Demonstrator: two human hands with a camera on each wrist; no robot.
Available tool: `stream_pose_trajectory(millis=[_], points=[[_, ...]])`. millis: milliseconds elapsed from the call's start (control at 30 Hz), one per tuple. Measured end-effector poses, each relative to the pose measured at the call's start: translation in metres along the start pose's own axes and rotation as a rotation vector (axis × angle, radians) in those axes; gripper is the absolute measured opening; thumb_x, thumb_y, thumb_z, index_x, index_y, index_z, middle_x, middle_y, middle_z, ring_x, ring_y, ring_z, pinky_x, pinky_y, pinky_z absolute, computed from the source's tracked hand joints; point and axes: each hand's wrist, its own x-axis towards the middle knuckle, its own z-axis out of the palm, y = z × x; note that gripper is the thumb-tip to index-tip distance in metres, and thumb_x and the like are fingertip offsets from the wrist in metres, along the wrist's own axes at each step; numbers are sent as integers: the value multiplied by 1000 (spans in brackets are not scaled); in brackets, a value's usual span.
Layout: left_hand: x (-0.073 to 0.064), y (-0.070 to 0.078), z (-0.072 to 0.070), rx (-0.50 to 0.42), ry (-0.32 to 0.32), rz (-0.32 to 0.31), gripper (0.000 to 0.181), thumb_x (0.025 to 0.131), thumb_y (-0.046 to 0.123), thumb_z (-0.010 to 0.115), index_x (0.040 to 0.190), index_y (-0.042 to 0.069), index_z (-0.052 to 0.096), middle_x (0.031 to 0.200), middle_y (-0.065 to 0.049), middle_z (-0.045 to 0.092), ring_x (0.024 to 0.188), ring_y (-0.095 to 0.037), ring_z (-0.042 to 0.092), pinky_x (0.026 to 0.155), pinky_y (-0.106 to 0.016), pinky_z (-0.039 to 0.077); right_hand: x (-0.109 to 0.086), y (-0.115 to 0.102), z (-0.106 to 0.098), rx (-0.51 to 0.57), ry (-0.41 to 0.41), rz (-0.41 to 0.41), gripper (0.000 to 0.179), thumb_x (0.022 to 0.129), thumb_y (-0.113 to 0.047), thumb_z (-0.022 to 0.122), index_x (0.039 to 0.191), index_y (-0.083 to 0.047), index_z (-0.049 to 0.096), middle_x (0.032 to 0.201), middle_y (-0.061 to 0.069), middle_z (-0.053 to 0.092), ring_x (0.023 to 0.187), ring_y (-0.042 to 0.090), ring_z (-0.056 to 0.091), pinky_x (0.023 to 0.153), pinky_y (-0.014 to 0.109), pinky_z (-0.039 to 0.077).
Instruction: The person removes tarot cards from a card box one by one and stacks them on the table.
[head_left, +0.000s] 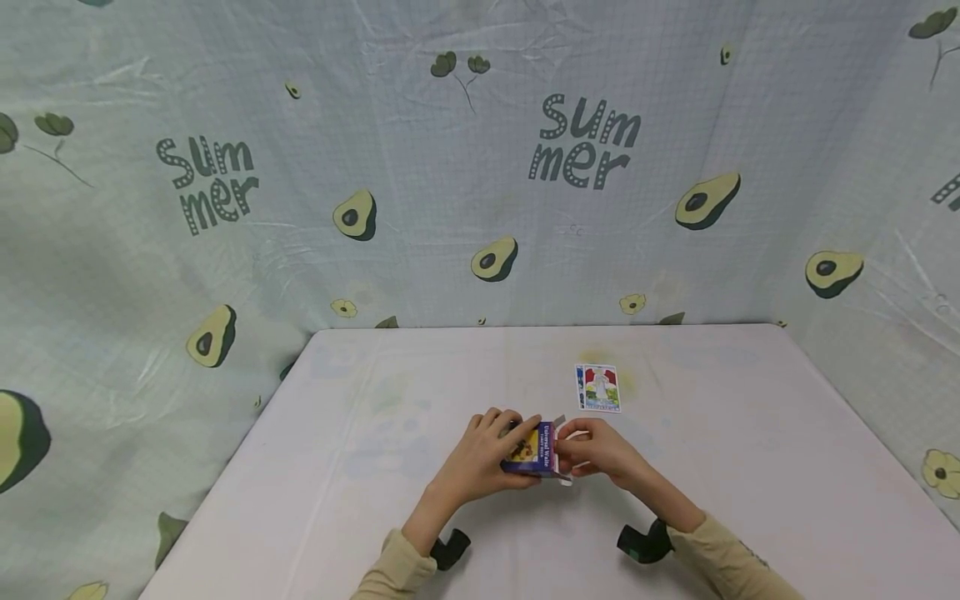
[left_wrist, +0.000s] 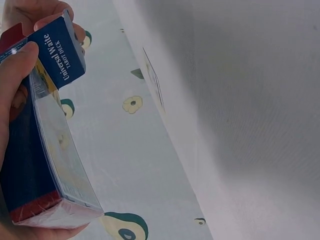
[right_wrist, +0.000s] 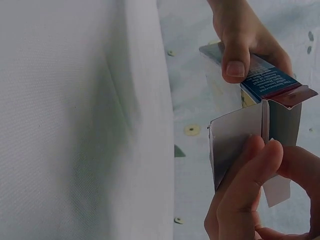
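My left hand (head_left: 487,454) grips a blue tarot deck box (head_left: 546,450) from above, thumb along the near side. A clear window panel runs along the box (left_wrist: 65,145), and "Universal Waite" is printed on its raised end flap (left_wrist: 57,55). At the open right end is my right hand (head_left: 592,450). Its thumb and finger (right_wrist: 250,165) are bent together at the box's mouth, on either side of the pale edge of thin cards (right_wrist: 265,120). The box's interior beside them looks dark. Most of the cards are hidden by the box and flap.
Two overlapping cards (head_left: 600,388), the top one with a picture, lie face up beyond my right hand. All this is on a white-covered table (head_left: 360,500) with a patterned cloth (head_left: 420,167) hanging behind. Black wrist straps (head_left: 647,542) hang under the forearms.
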Motion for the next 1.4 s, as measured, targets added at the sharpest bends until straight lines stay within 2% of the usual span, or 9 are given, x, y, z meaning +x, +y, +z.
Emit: stream_pose_trajectory(millis=[267, 400, 633, 867, 1167, 1400], points=[[-2, -3, 1, 17, 24, 12, 75, 66, 54, 69, 130, 21, 46, 109, 2, 51, 93, -12, 45, 78, -33, 40, 0, 0, -5, 9, -12, 8, 45, 81, -31, 64, 106, 4, 52, 78, 2, 67, 65, 11, 60, 63, 27, 51], [-4, -3, 0, 21, 19, 5, 75, 67, 54, 69, 130, 22, 45, 110, 2, 51, 94, -12, 45, 78, -33, 40, 0, -1, -8, -10, 11, 25, 45, 81, -28, 64, 111, 3, 51, 84, 5, 67, 67, 12, 60, 64, 28, 52], [-7, -4, 1, 15, 7, -17, 75, 67, 54, 69, 130, 23, 45, 110, 2, 51, 95, -13, 46, 78, -34, 41, -3, 3, -14, -16, 54, 44, 43, 79, -26, 66, 111, -2, 52, 84, 3, 67, 68, 14, 62, 63, 29, 51], [-8, -7, 2, 10, -9, -32, 75, 66, 53, 70, 130, 23, 45, 110, 2, 50, 95, -13, 45, 79, -33, 40, -6, 5, -22, -41, 58, 55, 44, 78, -29, 66, 113, -5, 53, 87, 4, 68, 71, 18, 63, 60, 27, 49], [-9, -10, 1, 34, 4, -26, 75, 66, 54, 70, 129, 22, 46, 110, 2, 50, 94, -12, 44, 79, -33, 40, -9, 5, -32, -61, 80, 82, 41, 80, -27, 64, 114, -5, 53, 91, 6, 68, 75, 24, 64, 58, 26, 46], [-8, -10, 0, 35, 8, -27, 75, 66, 53, 70, 129, 22, 46, 110, 2, 51, 94, -12, 44, 79, -34, 40, -11, 7, -39, -62, 78, 75, 45, 80, -33, 64, 114, -5, 54, 90, 5, 67, 75, 23, 63, 59, 27, 46]])
